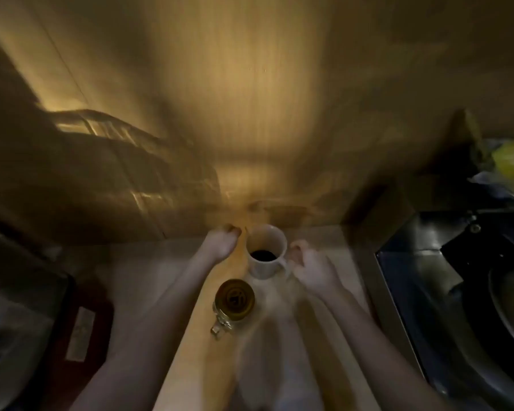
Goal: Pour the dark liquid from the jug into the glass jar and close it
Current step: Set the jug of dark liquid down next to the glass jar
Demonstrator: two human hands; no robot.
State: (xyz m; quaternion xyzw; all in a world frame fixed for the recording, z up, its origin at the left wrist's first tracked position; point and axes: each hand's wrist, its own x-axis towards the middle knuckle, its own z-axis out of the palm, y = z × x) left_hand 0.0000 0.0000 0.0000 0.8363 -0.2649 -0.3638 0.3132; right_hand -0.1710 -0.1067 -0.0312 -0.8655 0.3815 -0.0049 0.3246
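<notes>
White jug [267, 253] between hands, lidded glass jar [235, 298] nearer, possibly stove [457, 280] right

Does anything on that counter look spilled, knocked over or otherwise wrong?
Nothing stands out. The white jug stands upright with dark liquid inside, and the glass jar sits upright just in front of it. No puddle shows on the counter, though the picture is dim and blurred.

A single head-worn wide-angle camera looks forward and steeply down from above the tabletop [324, 295]. It faces the wall [250, 99] at the far edge. Both forearms enter from the bottom edge, and the hands [312, 271] sit near frame centre. The picture is dim, blurred and bent at the edges.
</notes>
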